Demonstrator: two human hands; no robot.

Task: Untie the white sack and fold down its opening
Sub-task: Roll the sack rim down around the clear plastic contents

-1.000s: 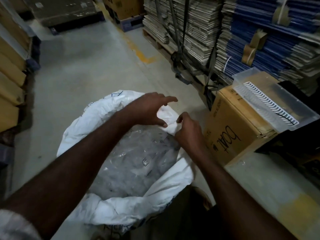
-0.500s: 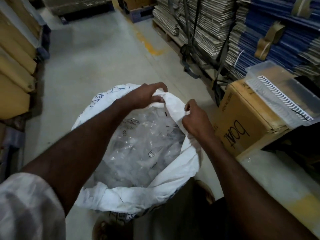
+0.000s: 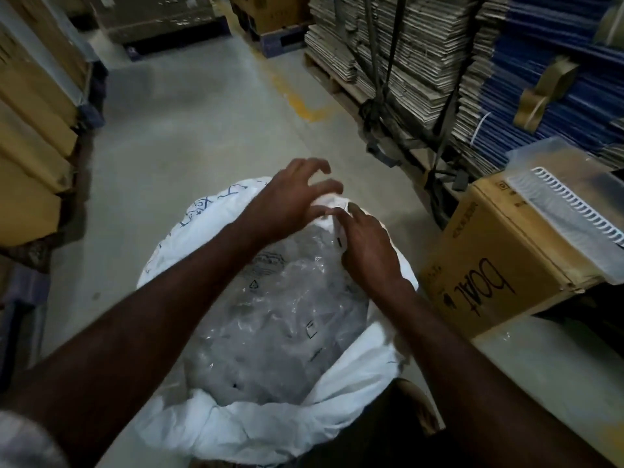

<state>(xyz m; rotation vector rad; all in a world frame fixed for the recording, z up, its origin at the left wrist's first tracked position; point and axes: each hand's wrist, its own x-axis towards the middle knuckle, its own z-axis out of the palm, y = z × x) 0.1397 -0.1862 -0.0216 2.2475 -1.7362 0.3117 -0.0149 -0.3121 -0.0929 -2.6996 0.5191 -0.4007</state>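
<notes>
Sack: on the floor between the arms, mouth already open, clear plastic showing inside; near rim rolled down, far rim standing.
Far rim: lies ahead of both hands, running left to right.
Left hand: over the far rim, fingers spread and curled; it seems to rest on the cloth, not pinch it.
Right hand: fingertips closed on the rim fold; the nearer hand to it.
Next move: likely push that rim outward and down, away from the body.
</notes>
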